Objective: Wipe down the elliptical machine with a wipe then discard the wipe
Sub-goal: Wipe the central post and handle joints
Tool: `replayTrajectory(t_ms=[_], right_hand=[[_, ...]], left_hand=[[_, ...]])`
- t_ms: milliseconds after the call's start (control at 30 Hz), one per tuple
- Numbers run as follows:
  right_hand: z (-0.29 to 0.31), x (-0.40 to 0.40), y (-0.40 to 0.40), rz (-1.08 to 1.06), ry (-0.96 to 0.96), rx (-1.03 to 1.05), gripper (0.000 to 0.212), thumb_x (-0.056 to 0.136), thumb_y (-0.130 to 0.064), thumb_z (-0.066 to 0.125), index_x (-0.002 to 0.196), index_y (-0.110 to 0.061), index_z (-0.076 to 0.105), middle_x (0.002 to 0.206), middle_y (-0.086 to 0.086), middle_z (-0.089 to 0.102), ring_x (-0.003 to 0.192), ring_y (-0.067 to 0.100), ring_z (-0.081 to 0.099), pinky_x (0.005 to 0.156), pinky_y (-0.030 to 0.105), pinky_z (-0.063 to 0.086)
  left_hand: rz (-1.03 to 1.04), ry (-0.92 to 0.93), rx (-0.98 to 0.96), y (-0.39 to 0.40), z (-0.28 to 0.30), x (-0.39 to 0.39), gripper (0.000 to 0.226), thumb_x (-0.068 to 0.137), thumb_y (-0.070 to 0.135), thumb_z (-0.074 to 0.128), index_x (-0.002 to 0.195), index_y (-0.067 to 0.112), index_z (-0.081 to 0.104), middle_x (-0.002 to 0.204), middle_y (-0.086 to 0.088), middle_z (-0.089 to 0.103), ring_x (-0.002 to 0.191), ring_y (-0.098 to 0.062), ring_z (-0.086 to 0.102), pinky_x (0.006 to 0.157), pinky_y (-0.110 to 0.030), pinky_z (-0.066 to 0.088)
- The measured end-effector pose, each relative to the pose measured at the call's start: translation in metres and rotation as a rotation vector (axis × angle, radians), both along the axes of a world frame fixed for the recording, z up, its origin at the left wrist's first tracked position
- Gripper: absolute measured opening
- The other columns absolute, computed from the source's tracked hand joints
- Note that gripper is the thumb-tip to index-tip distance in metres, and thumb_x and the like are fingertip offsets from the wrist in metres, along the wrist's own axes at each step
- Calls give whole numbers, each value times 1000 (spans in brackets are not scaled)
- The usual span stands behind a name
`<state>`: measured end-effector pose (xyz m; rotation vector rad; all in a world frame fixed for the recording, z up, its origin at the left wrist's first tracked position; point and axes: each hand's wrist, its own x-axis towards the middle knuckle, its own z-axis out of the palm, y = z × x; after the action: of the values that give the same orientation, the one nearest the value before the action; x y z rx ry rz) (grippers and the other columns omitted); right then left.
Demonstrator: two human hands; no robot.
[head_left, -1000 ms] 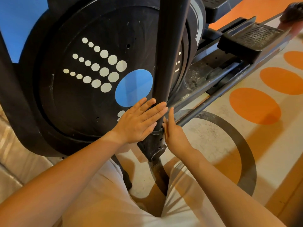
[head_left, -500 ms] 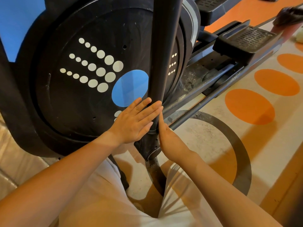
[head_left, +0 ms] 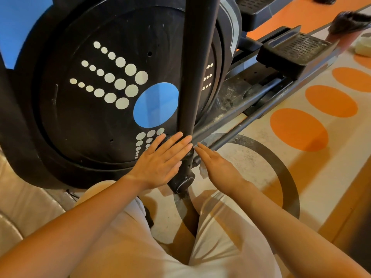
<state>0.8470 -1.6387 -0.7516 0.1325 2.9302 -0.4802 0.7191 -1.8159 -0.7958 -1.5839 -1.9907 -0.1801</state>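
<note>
Elliptical machine (head_left: 96, 93) fills our view, black upright bar (head_left: 197, 67) up front. Our left hand (head_left: 160, 163) lies flat, fingers straight, on the bar's lower joint. Our right hand (head_left: 216, 165) is flat edge-on opposite, pressing the white wipe (head_left: 203, 171) beneath its palm.

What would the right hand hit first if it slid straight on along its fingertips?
Probably the grey rail just past the right hand, which points up-left near the black upright bar. Depth is unclear, so it might meet that bar instead.
</note>
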Motion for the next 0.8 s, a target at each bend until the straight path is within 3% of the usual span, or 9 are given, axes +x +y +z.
replayTrajectory(t_ms=[267, 500, 633, 800], right_hand=[[-3, 2, 7, -42, 13, -16, 75, 94, 11, 44, 156, -20, 15, 163, 2, 14, 145, 24, 29, 113, 28, 29], [-6, 0, 13, -62, 36, -10, 72, 94, 9, 46, 155, -19, 18, 162, 2, 20, 142, 23, 35, 111, 27, 32], [-6, 2, 22, -65, 81, 4, 65, 94, 6, 49, 152, -15, 27, 159, 6, 28, 137, 27, 41, 108, 31, 37], [-4, 12, 40, -64, 187, 9, 55, 88, 8, 56, 141, -5, 48, 145, 16, 48, 125, 37, 54, 98, 42, 48]], left_hand=[[-40, 1, 52, -9, -17, 14, 48, 100, 24, 47, 145, 8, 44, 153, -11, 37, 144, -29, 34, 122, -43, 19], [-103, -61, -14, 5, -25, 21, 48, 100, 26, 44, 146, 11, 39, 151, -8, 38, 143, -25, 35, 120, -40, 21], [-134, -40, -5, 20, -24, 24, 55, 97, 24, 56, 148, 9, 41, 154, -13, 38, 144, -29, 35, 118, -45, 29], [-158, -36, -85, 43, -13, 24, 59, 97, 28, 46, 150, 8, 28, 157, -13, 27, 146, -30, 26, 121, -44, 16]])
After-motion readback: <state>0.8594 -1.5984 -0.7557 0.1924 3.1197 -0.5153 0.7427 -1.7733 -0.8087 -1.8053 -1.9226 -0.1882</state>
